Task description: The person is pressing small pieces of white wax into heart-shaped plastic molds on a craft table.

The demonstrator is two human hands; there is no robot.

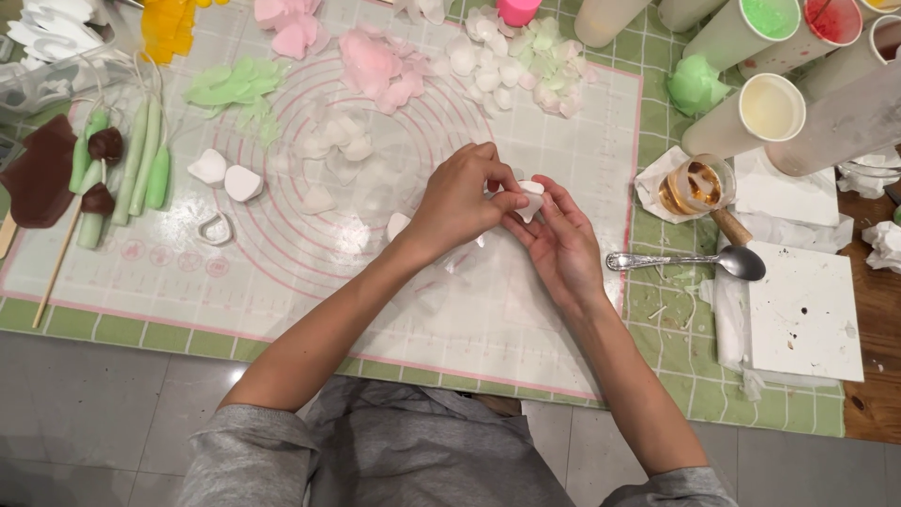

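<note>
both hands (pixel 511 211) pinch a white petal (pixel 531 200) in closed grip, tip pointing down.

Home craft workspace: the tabletop (pixel 873 310) carries a silicone work mat (pixel 310 282) with printed circles, moulded petals (pixel 380 66), cups of coloured wax (pixel 771 108) and a spoon (pixel 690 261).
</note>
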